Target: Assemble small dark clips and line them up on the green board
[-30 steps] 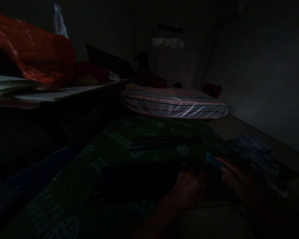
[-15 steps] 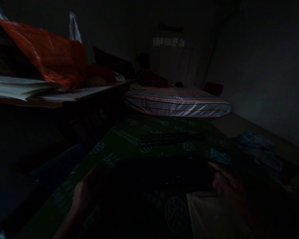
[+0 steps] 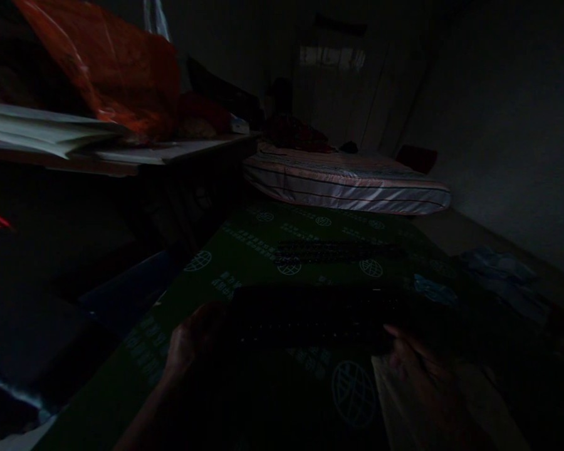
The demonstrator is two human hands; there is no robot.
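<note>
In the dim light a black keyboard [image 3: 310, 319], with small pale marks along its front rows, spans the space between my hands. My left hand [image 3: 195, 332] is closed around its left end, the fingertips lost in shadow. At the front right corner, my right hand [image 3: 416, 360] grips the edge, its index finger stretched over the keyboard and the other fingers curled. Farther back on the green printed board [image 3: 352, 388] lies a long dark strip of key-like pieces [image 3: 338, 252]. A crumpled light-blue wrapper [image 3: 435, 289] rests to its right.
A tan sheet [image 3: 390, 407] lies by my right forearm. To the left stands a table with papers [image 3: 42, 131] and an orange plastic bag [image 3: 122, 69]. A striped mattress [image 3: 348, 181] lies beyond the board, and cloth [image 3: 502, 269] sits at the right.
The view has shifted, so the surroundings sit higher and farther right. My right index finger has moved from the keyboard's right edge towards its front corner. My left hand stays at the left end.
</note>
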